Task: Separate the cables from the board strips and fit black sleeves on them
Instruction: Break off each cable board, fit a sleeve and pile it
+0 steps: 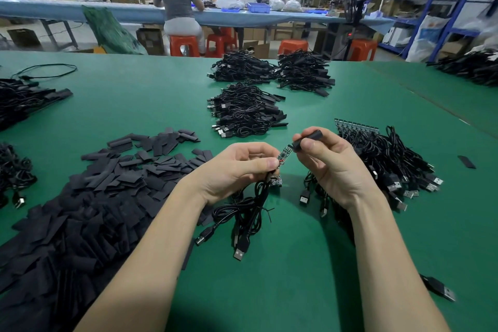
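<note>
My left hand (237,170) pinches a small green circuit board (285,154) by its wired end. Black USB cables (242,215) hang from that hand down to the green table. My right hand (328,162) pinches a black sleeve (310,137), whose open mouth sits right at the board's free tip. A board strip (355,124) with several attached cables (390,164) lies to the right of my right hand. A big heap of flat black sleeves (102,191) spreads across the left side.
Three piles of sleeved cables (245,113) (239,69) (304,71) lie farther back on the green table (296,264). More cable heaps sit at the left edge (24,102) and far right (474,66). A loose USB plug (439,287) lies near right. People work at a far bench.
</note>
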Motion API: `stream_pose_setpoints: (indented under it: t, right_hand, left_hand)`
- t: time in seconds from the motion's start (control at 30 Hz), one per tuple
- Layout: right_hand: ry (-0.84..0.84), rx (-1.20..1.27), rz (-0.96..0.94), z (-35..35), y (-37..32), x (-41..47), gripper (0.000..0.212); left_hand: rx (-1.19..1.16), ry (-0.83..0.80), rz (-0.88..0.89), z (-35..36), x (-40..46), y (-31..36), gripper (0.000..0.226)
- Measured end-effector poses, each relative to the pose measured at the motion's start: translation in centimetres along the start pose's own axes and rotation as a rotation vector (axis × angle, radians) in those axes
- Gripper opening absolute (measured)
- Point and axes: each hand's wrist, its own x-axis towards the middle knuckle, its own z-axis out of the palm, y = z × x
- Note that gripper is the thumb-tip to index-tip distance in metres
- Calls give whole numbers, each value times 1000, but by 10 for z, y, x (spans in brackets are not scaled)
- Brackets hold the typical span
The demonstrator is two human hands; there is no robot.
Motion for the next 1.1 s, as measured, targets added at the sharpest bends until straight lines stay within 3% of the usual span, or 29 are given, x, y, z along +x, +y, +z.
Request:
stream_pose_setpoints:
  t: [0.43, 0.53, 0.7, 1.1]
  right_hand:
    - [-130, -97, 107, 0, 4, -1, 17]
    - [-60, -84, 96, 0, 4, 2, 15]
    - [124, -46, 81, -4, 9, 7, 17]
    - [163, -56, 92, -8, 14, 10, 23]
  left_hand:
    - [178, 27, -37, -5, 0, 4, 8]
    - [156, 114, 27, -3, 5, 3, 20]
    - [411, 262, 110, -2, 12, -3, 15]
    - [465, 352, 186, 5, 15, -7, 10]
